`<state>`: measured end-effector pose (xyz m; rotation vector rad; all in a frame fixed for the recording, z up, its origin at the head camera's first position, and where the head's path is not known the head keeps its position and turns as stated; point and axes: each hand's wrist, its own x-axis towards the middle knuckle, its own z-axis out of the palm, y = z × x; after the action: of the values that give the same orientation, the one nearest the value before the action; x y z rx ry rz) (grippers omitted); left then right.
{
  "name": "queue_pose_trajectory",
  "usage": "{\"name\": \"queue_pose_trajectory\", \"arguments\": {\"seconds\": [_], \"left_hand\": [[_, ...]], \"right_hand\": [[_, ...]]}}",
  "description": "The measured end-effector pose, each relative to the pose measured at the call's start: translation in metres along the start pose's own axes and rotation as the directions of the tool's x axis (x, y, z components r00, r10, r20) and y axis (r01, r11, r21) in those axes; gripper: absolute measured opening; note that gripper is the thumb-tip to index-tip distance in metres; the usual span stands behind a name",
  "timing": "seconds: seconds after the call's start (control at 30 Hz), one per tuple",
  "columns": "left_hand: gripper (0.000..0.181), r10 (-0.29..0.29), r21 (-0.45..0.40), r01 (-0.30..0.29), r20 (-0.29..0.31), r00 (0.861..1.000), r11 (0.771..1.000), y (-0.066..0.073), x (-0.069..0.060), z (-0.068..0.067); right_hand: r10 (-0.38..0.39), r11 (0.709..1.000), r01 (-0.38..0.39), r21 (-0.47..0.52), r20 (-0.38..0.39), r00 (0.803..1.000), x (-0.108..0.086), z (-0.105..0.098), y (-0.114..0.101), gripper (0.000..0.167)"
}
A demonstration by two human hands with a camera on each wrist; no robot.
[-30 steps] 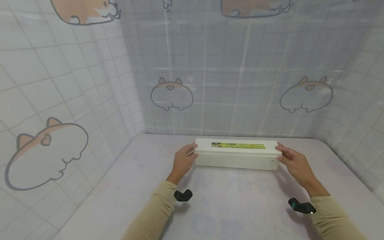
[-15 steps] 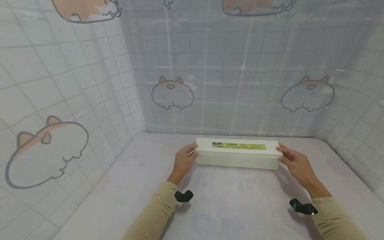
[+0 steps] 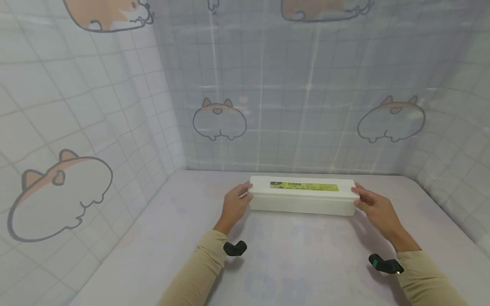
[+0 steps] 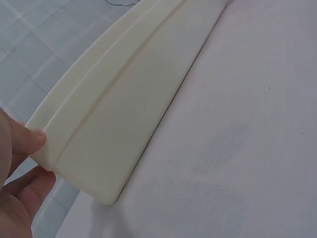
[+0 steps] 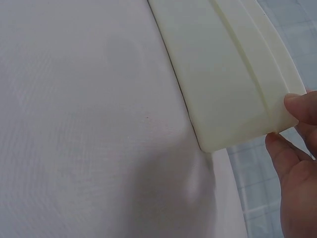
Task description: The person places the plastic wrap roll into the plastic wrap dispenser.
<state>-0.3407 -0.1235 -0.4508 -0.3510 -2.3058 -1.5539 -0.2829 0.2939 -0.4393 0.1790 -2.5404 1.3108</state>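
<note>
A long white lidded box with a green printed label on its lid sits on the table towards the back. My left hand grips the lid at the box's left end; in the left wrist view, fingertips of that hand touch the lid's edge and the end wall of the box. At the opposite end, my right hand holds the lid the same way, and the right wrist view has this hand on the corner of the box. The lid rests on the box.
A pale cloth with faint print covers the table. Tiled-pattern curtains with cartoon dogs rise as a back wall, a left wall and a right wall. A black device sits at the left wrist, another black device at the right.
</note>
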Motion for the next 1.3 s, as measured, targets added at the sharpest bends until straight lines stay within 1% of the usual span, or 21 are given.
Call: {"name": "queue_pose_trajectory", "arguments": {"seconds": [0.07, 0.23, 0.37, 0.6, 0.8, 1.07, 1.17, 1.3], "left_hand": [[0.034, -0.001, 0.015, 0.001, 0.008, 1.0, 1.0, 0.0005, -0.0002, -0.0003], [0.037, -0.027, 0.054, 0.026, 0.019, 0.999, 0.998, 0.0026, -0.0008, -0.0013], [0.04, -0.045, 0.057, 0.043, 0.024, 0.999, 0.997, 0.001, -0.0002, -0.0018], [0.041, -0.042, 0.067, 0.039, 0.047, 0.998, 0.997, -0.0033, 0.0028, -0.0033], [0.04, -0.045, 0.077, 0.04, 0.065, 0.997, 0.996, -0.0023, 0.0035, -0.0053], [0.04, -0.025, 0.061, 0.02, 0.092, 0.995, 0.998, -0.0035, 0.0043, -0.007], [0.04, -0.028, 0.055, 0.022, 0.099, 0.995, 0.998, -0.0041, 0.0036, -0.0083], [0.041, -0.043, 0.055, 0.037, 0.109, 0.993, 0.998, -0.0054, 0.0022, -0.0095]], "right_hand": [[0.011, 1.0, -0.011, -0.004, 0.007, 1.0, -0.0005, 0.0003, -0.0001, 0.053], [0.017, 1.0, -0.017, 0.001, -0.003, 1.0, -0.0004, 0.0018, 0.001, 0.054], [0.035, 0.999, -0.035, 0.025, -0.008, 0.999, -0.0013, 0.0032, 0.0012, 0.058], [0.068, 0.997, -0.067, 0.05, -0.019, 0.998, -0.0015, 0.0047, 0.0027, 0.063], [0.096, 0.994, -0.095, 0.047, -0.004, 0.995, 0.0005, 0.0047, 0.0039, 0.064], [0.11, 0.993, -0.111, 0.041, 0.022, 0.994, 0.002, 0.0028, 0.0019, 0.062], [0.111, 0.993, -0.112, 0.039, 0.028, 0.993, 0.0016, 0.0037, 0.0021, 0.061], [0.107, 0.993, -0.108, 0.044, 0.009, 0.994, -0.0001, 0.0055, 0.003, 0.06]]}}
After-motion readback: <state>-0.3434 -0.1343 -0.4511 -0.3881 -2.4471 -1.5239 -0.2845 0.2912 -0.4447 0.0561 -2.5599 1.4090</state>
